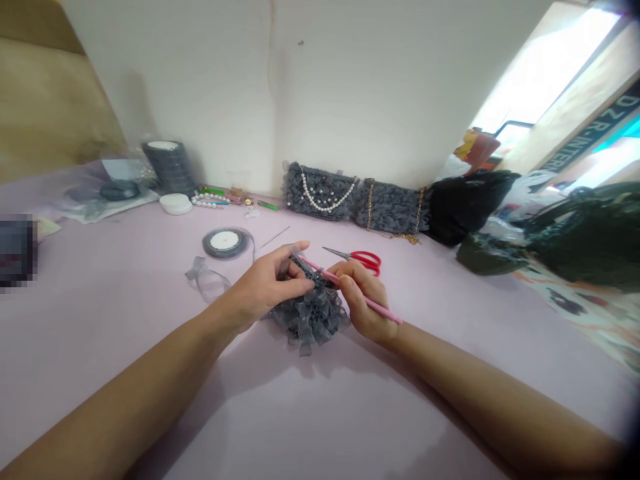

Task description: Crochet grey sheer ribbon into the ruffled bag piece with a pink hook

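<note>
A ruffled piece of grey ribbon crochet (313, 320) rests on the pink tabletop. My left hand (273, 280) is closed on its upper edge, thumb in front and forefinger raised along the top. In my right hand (363, 297) lies a pink crochet hook (380, 310), gripped like a pen, its tip at the top edge of the work near my left fingers. A strand of sheer grey ribbon (205, 273) loops on the table left of my left wrist. Behind it lies the ribbon spool (225, 241) with a white centre.
Red-handled scissors (367, 259) lie just beyond my right hand. Against the wall stand a grey ruffled bag with pearls (320, 193) and another with a gold chain (393, 207). Stacked ribbon spools (169, 167) and a pearl strand (210, 199) sit back left; black bags (465, 200) crowd the right.
</note>
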Demonstrator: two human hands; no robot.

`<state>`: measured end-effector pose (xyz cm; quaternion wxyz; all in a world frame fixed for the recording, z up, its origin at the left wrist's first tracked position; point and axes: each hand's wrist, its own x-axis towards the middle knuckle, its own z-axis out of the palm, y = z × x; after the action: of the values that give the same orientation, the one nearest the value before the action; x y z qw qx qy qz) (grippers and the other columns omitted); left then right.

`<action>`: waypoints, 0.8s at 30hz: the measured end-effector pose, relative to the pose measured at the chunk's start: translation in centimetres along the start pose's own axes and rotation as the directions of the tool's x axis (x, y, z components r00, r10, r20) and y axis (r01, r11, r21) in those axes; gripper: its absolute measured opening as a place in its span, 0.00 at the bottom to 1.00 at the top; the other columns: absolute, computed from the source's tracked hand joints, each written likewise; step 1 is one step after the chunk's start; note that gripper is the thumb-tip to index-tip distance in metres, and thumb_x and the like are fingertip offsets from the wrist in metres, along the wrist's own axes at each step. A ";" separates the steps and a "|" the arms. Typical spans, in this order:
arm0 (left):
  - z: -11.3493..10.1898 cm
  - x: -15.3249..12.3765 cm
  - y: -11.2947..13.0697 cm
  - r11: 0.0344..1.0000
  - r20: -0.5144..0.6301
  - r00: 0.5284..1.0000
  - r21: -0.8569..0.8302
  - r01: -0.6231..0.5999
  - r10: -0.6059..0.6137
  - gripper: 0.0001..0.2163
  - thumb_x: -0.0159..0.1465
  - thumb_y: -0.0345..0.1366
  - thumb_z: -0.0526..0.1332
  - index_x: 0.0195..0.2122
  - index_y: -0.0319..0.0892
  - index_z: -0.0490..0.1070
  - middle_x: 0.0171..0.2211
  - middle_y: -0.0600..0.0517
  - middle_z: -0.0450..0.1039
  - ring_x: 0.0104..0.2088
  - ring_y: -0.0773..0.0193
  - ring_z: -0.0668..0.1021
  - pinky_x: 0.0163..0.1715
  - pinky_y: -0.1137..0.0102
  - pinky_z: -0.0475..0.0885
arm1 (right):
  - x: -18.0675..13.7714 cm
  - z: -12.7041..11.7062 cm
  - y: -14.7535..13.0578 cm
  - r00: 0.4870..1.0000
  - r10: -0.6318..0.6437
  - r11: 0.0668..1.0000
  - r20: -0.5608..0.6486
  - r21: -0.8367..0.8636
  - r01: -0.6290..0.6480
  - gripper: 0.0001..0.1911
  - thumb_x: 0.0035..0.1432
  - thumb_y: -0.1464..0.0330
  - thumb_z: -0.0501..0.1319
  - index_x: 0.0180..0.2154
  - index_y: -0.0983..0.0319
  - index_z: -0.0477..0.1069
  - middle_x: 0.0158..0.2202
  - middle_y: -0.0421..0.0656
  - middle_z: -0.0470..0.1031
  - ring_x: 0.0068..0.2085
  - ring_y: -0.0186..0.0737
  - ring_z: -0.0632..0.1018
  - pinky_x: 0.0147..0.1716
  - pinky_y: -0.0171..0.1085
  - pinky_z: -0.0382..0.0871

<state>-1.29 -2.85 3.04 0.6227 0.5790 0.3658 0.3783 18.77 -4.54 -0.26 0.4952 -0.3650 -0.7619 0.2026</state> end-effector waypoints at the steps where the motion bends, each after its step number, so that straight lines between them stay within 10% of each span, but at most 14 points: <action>1: -0.1 0.0 0.1 1.000 0.010 1.000 -0.001 0.001 -0.001 0.37 0.55 0.33 0.68 0.66 0.38 0.58 0.28 0.57 0.67 0.31 0.68 0.70 0.34 0.71 0.64 | 0.0 0.0 0.0 1.000 0.004 1.000 -0.003 0.006 -0.004 0.14 0.69 0.60 0.50 0.36 0.59 0.69 0.31 0.42 0.72 0.32 0.39 0.71 0.33 0.40 0.66; 17: -0.4 0.0 -0.2 0.996 0.002 0.999 -0.081 0.034 -0.034 0.34 0.61 0.41 0.66 0.66 0.39 0.57 0.35 0.54 0.68 0.37 0.64 0.71 0.40 0.67 0.63 | 0.3 -0.4 0.2 0.993 -0.118 0.992 -0.002 0.046 0.118 0.12 0.71 0.65 0.51 0.38 0.59 0.71 0.31 0.40 0.74 0.33 0.36 0.72 0.34 0.38 0.66; 24: -0.7 -0.1 0.0 0.998 0.038 0.999 -0.061 0.008 -0.006 0.40 0.56 0.30 0.68 0.68 0.38 0.52 0.31 0.58 0.66 0.33 0.69 0.69 0.37 0.71 0.62 | 0.4 -0.4 0.1 0.996 -0.085 0.990 -0.010 0.111 0.086 0.12 0.71 0.65 0.52 0.38 0.58 0.71 0.31 0.40 0.74 0.33 0.36 0.74 0.34 0.38 0.68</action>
<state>-1.99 -2.58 2.96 0.6482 0.5655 0.3444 0.3761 19.04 -4.25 0.07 0.5250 -0.3042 -0.7631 0.2223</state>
